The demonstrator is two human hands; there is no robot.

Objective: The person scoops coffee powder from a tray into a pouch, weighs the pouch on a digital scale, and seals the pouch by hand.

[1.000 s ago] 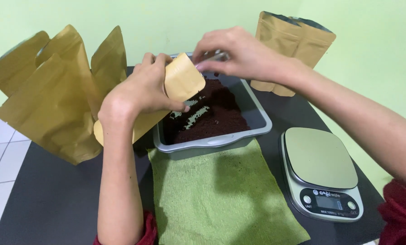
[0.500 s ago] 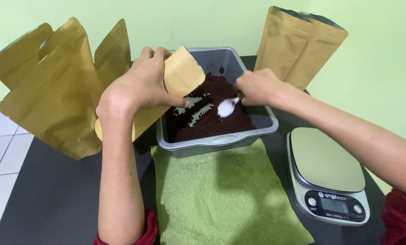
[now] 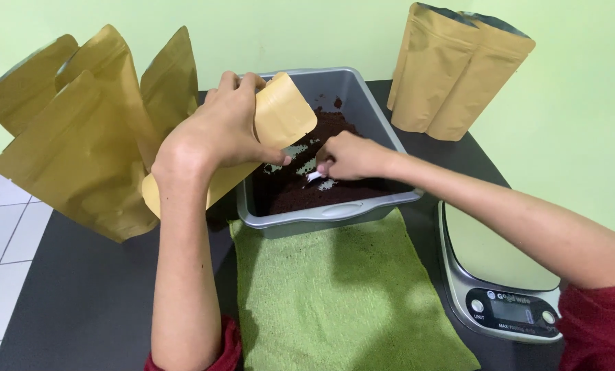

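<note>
A dark grey table (image 3: 81, 295) carries everything, set against a pale green wall. On its near middle lies a rectangular green towelling cloth (image 3: 342, 295), its far edge touching a grey rectangular plastic tub (image 3: 362, 96) that holds a bed of dark brown ground powder (image 3: 300, 192). To the left of the tub stands a cluster of empty gold-brown stand-up foil pouches (image 3: 74, 151), leaning against one another. At the far right corner, two more upright gold-brown foil pouches (image 3: 459, 69) stand side by side near the wall. On the near right, just beside the cloth, sits a flat silver kitchen scale with a dark display panel (image 3: 500, 268).

The left hand (image 3: 218, 130) is closed around a single tan foil pouch (image 3: 280, 117), gripping it near its upper end and holding it tilted over the tub's left rim, with its lower end hanging outside the tub above the table. The right hand (image 3: 352, 156) is down inside the tub, fingers curled tightly around a small white scoop (image 3: 314, 176), whose tip rests in the powder just right of the held pouch.
</note>
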